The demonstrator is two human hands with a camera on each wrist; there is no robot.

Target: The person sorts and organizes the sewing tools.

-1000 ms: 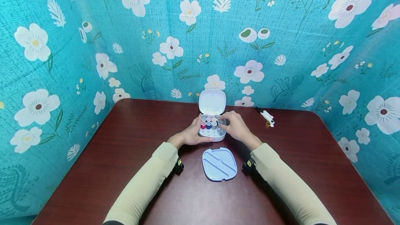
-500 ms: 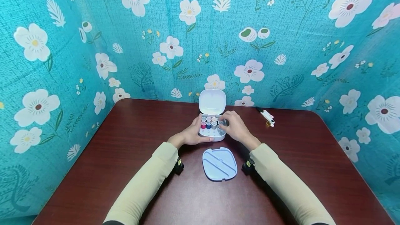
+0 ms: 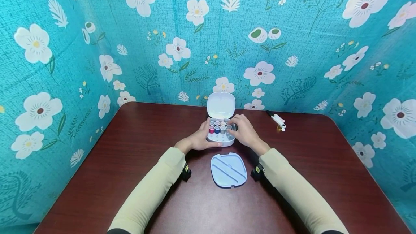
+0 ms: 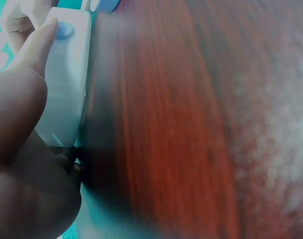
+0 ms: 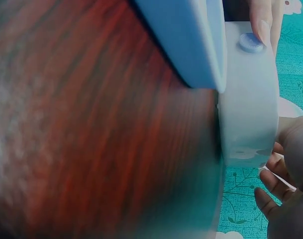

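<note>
A white sewing box (image 3: 225, 142) stands near the back of the table, its lid (image 3: 221, 104) raised. Two rows of thread spools sit inside, among them a red spool (image 3: 212, 130) and a navy spool (image 3: 217, 130). My left hand (image 3: 196, 140) grips the box at its left side, fingers along the wall and thumb across the front. In the left wrist view that thumb lies beside the round blue button (image 4: 64, 31). Over the box's right end, my right hand (image 3: 246, 131) pinches a pale spool (image 3: 229, 128) at the front row's right end. The fingertips partly cover it.
A light blue tray panel (image 3: 229, 170) with diagonal ridges lies on the table (image 3: 143, 136) in front of the box. To the right, near the back edge, are a small black-and-white tool (image 3: 277, 120) and a gold ring-like piece (image 3: 279, 128). A flowered curtain hangs behind.
Barely anything differs. The right wrist has shifted very slightly left, with its fingers still at the pale spool. The left hand keeps its hold on the box.
</note>
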